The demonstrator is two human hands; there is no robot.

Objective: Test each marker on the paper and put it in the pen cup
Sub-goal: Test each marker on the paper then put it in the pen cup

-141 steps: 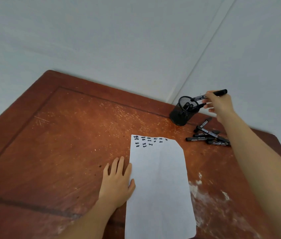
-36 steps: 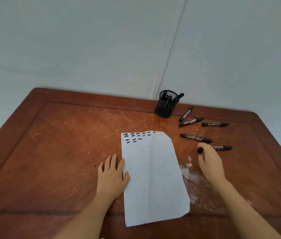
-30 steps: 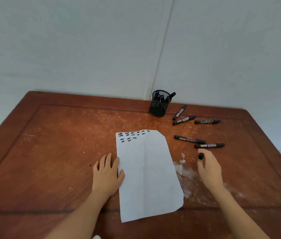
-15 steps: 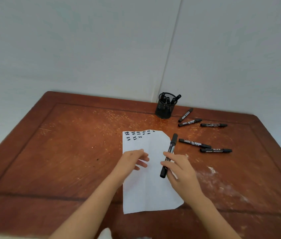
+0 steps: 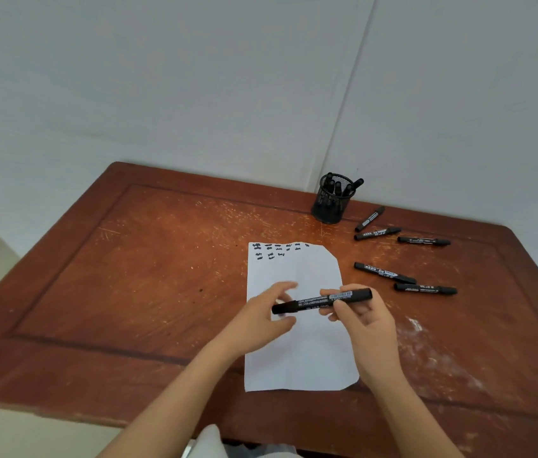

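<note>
A black marker (image 5: 322,300) lies level in the air above the white paper (image 5: 297,355). My right hand (image 5: 365,320) grips its right half. My left hand (image 5: 262,317) is at its left end, fingers curled around the cap; the hand is blurred. The paper carries rows of small black test marks (image 5: 276,250) along its far edge. A black mesh pen cup (image 5: 333,202) with several markers in it stands at the far edge of the table. Several loose black markers (image 5: 385,273) lie on the wood to the right of the paper.
The brown wooden table (image 5: 148,285) has a raised border and worn white patches (image 5: 426,345) at the right. White walls meet in a corner just behind the pen cup. The table's near edge runs below my forearms.
My right hand picked a marker from the table at the right and brought it over the paper, turning it level. My left hand left the paper's edge and came up to the marker's left end.
</note>
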